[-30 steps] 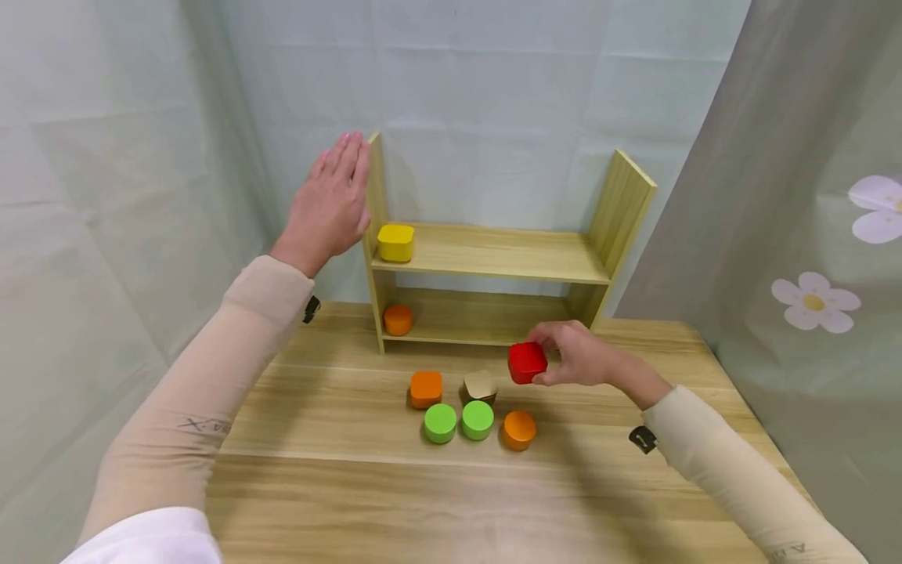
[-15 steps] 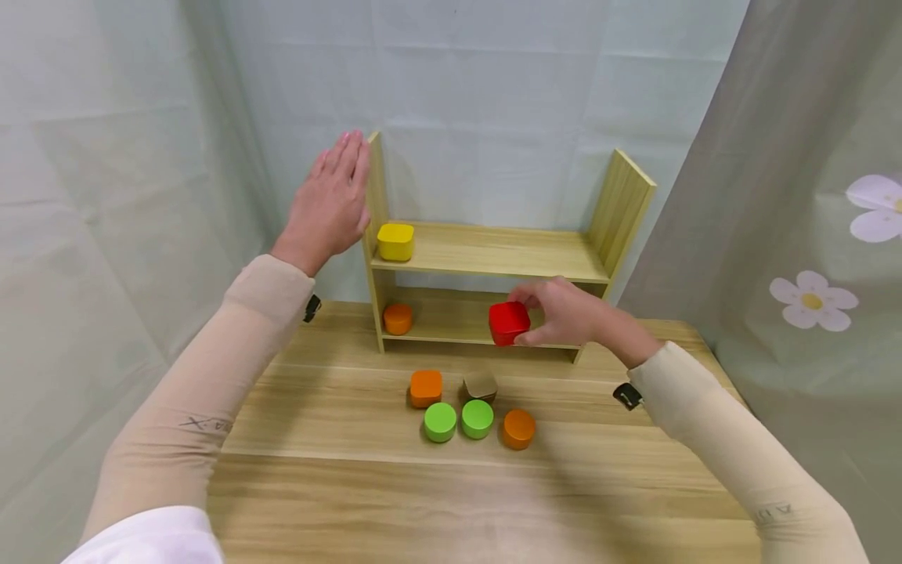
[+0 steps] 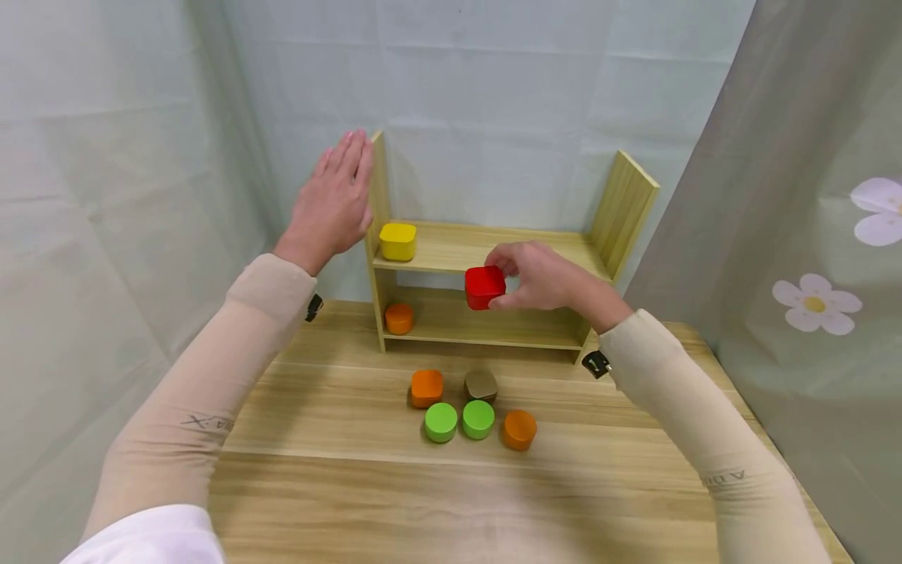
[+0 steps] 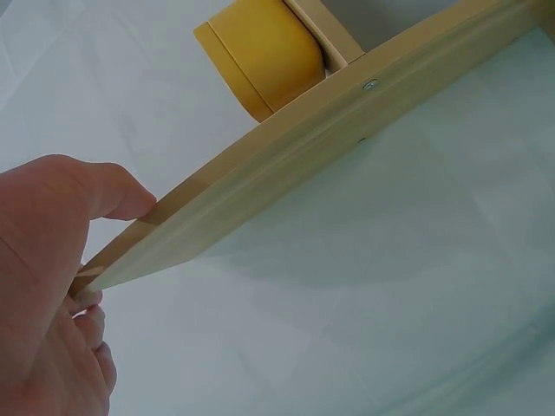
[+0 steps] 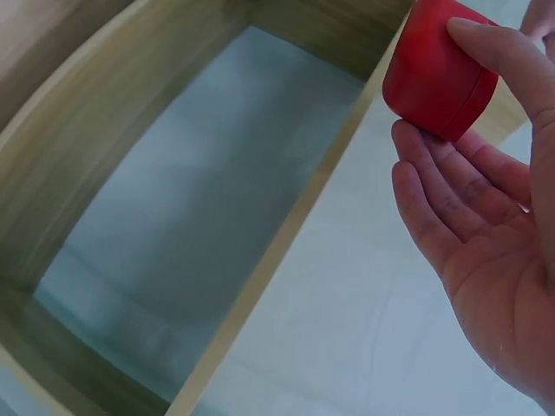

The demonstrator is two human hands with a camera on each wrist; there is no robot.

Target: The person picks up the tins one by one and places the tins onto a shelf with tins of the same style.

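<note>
Right hand (image 3: 543, 278): fingers and thumb curled round red square tin (image 3: 485, 287), held in air just before front edge of upper board of wooden shelf (image 3: 620, 211). Left hand (image 3: 334, 204): flat, fingers straight and together, pressed against shelf's left upright, holding nothing. Yellow tin (image 3: 398, 241) at left end of upper board. Writing on both sleeves, too small to read.

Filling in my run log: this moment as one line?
right hand: grips red box, airborne before shelf | left hand: flat against shelf's left side | yellow box: upper shelf
</note>
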